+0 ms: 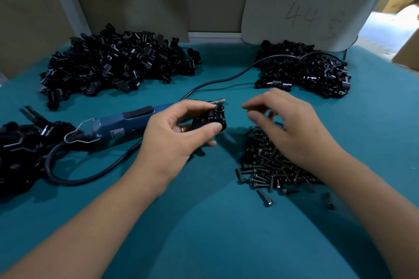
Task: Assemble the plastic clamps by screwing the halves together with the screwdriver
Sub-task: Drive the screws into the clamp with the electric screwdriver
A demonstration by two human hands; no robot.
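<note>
One clamp is being put together; no screw is in yet.
The clamp (209, 120) is held by the left hand (179, 133); the right hand (288, 124) hangs loose over the screws (267, 165), screwdriver (127, 123) unused.

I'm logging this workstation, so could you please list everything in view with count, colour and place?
Clamp-half piles: two, black, far left and far right.
Assembled clamps heap: one, black, left edge.
Electric screwdriver: one, blue, lying left of centre, black cable attached.
Screw pile: one, dark, right of centre.
Card: one, grey, marked 44, leaning at the back.
Table cover: one, teal.
Clamp: one, black, centre, in the left hand.
Left hand: grips the clamp.
Right hand: over the screw pile, fingers curled; holding a screw cannot be told.
</note>
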